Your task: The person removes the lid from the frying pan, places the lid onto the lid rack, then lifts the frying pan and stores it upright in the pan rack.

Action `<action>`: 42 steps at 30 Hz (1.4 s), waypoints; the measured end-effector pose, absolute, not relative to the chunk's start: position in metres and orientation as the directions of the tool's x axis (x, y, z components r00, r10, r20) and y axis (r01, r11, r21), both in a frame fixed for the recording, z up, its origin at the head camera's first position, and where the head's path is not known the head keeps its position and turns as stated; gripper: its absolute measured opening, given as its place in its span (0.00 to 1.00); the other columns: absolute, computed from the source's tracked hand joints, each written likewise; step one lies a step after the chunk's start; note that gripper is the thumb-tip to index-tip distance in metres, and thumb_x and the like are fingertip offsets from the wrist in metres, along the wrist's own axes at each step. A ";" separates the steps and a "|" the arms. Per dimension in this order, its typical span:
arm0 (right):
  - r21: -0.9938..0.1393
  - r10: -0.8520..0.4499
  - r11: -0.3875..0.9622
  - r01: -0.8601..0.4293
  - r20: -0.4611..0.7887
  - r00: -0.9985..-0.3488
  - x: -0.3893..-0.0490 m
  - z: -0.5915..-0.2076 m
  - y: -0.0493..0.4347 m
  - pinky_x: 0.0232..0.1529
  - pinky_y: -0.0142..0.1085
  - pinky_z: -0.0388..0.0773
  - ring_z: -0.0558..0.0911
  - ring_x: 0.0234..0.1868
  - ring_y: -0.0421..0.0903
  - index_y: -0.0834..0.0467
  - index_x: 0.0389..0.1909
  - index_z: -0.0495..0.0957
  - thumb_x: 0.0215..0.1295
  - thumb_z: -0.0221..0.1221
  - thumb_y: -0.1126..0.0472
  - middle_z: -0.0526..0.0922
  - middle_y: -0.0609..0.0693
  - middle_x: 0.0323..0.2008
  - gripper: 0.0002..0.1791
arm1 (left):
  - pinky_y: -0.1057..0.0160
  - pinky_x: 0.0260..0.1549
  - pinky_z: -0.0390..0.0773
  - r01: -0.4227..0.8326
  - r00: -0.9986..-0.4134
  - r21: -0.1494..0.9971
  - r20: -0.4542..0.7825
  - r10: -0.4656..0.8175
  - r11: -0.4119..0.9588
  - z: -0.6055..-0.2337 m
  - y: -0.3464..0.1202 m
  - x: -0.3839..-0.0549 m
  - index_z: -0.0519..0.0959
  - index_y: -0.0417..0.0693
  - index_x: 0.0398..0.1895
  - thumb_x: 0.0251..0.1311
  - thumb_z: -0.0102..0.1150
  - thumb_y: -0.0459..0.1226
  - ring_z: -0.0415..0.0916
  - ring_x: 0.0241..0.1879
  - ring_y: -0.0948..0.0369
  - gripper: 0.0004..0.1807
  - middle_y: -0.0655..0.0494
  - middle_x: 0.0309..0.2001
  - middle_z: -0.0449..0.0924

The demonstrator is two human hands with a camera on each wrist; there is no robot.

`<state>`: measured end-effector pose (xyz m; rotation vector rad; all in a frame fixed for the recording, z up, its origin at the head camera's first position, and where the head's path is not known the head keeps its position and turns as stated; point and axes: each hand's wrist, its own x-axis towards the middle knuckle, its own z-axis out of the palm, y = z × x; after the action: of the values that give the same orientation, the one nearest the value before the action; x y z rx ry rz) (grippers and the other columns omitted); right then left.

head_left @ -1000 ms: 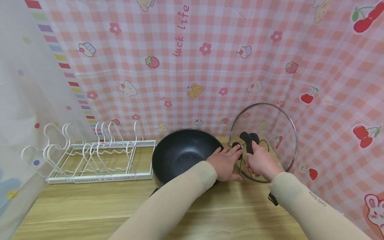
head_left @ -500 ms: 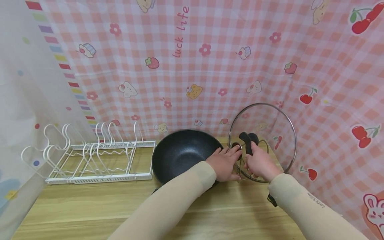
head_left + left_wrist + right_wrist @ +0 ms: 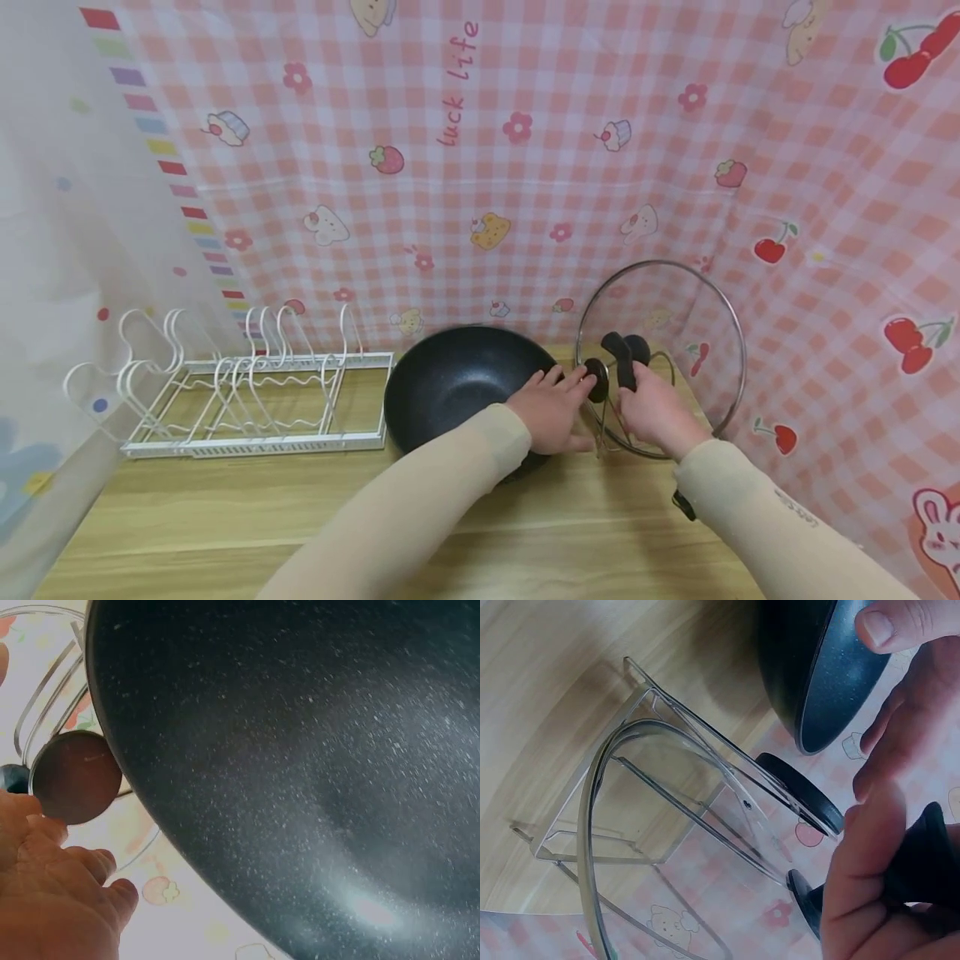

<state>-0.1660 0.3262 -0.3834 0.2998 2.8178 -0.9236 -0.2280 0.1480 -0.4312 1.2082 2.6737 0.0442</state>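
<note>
In the head view, my right hand [image 3: 660, 410] grips the black handle [image 3: 621, 358] of a round glass lid [image 3: 738, 350] with a metal rim. The lid stands upright in a thin wire stand [image 3: 641, 697], seen in the right wrist view. My left hand [image 3: 550, 408] has its fingers spread at the wok's right edge. Its fingertips are beside a round dark disc [image 3: 597, 380] on the stand; whether they touch it I cannot tell. The black wok [image 3: 457, 396] sits on the table left of the lid, its lower edge partly behind my left arm.
A white wire rack [image 3: 285, 442] with several upright hooped dividers stands on the wooden table [image 3: 187, 517] to the left. Pink checked cloth [image 3: 420, 192] hangs behind and along the right side, close to the lid.
My left hand has drawn slightly left, so more of the dark disc shows. My right hand still grips the lid's handle. The head view has shifted a little.
</note>
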 end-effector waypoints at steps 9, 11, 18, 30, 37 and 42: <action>-0.467 0.144 0.859 0.207 -0.167 -0.975 -0.163 -0.382 0.324 0.63 0.64 0.75 0.74 0.69 0.74 0.73 0.77 0.55 0.80 0.48 0.58 0.70 0.77 0.70 0.34 | 0.47 0.84 0.46 0.733 -0.655 0.073 -0.196 0.730 0.677 -0.430 0.123 -0.234 0.45 0.61 0.87 0.67 0.53 0.71 0.41 0.86 0.48 0.53 0.59 0.87 0.42; -0.466 0.144 0.860 0.206 -0.164 -0.976 -0.162 -0.381 0.324 0.65 0.65 0.74 0.72 0.70 0.74 0.73 0.77 0.54 0.80 0.48 0.57 0.69 0.78 0.70 0.34 | 0.47 0.84 0.46 0.728 -0.658 0.074 -0.204 0.725 0.681 -0.429 0.115 -0.235 0.46 0.61 0.87 0.67 0.53 0.70 0.41 0.86 0.48 0.53 0.59 0.87 0.42; -0.475 0.150 0.851 0.226 -0.192 -0.970 -0.162 -0.379 0.320 0.71 0.67 0.67 0.65 0.74 0.76 0.74 0.80 0.47 0.81 0.46 0.56 0.61 0.79 0.74 0.38 | 0.46 0.84 0.45 0.718 -0.668 0.059 -0.222 0.711 0.693 -0.421 0.082 -0.237 0.46 0.59 0.87 0.68 0.55 0.69 0.41 0.86 0.46 0.53 0.57 0.87 0.42; -0.496 0.168 0.835 0.238 -0.182 -0.969 -0.163 -0.379 0.319 0.70 0.68 0.67 0.63 0.74 0.78 0.72 0.81 0.43 0.81 0.45 0.56 0.55 0.81 0.76 0.39 | 0.42 0.83 0.46 0.682 -0.698 0.080 -0.227 0.679 0.727 -0.408 0.023 -0.236 0.52 0.56 0.86 0.67 0.57 0.68 0.42 0.85 0.43 0.53 0.52 0.87 0.45; -0.493 0.183 0.841 0.224 -0.132 -0.974 -0.161 -0.380 0.315 0.65 0.67 0.73 0.70 0.68 0.78 0.71 0.81 0.46 0.80 0.47 0.56 0.58 0.81 0.71 0.39 | 0.41 0.83 0.46 0.657 -0.717 0.094 -0.232 0.658 0.748 -0.401 -0.006 -0.237 0.53 0.54 0.85 0.67 0.58 0.67 0.43 0.85 0.42 0.52 0.50 0.86 0.45; -0.477 0.183 0.857 0.196 -0.075 -0.980 -0.160 -0.380 0.310 0.65 0.67 0.72 0.71 0.67 0.77 0.71 0.80 0.51 0.79 0.49 0.56 0.62 0.80 0.69 0.38 | 0.40 0.83 0.46 0.642 -0.730 0.093 -0.228 0.644 0.761 -0.401 -0.021 -0.237 0.54 0.54 0.85 0.66 0.59 0.67 0.44 0.85 0.41 0.52 0.49 0.86 0.48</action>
<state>-0.1601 0.3096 -0.3800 0.3061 3.0012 -0.7754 -0.2365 -0.0206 -0.4010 1.0074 2.7119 0.0121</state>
